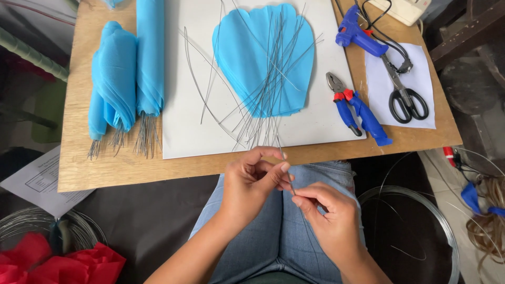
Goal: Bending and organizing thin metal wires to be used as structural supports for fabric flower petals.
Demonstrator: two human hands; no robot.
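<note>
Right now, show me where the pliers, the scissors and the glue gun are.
pliers (351, 108): head view, on the blue handles just below the pivot.
scissors (404, 98): head view, on the black handle loops.
glue gun (356, 34): head view, on the blue body.

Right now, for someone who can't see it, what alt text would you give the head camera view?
Two hands, left hand and right hand, pinch a thin wire over a lap in jeans. Ahead, a wooden board holds a stack of blue paper petals strewn with wires, wired petal bundles, pliers, scissors and a blue glue gun.
</note>
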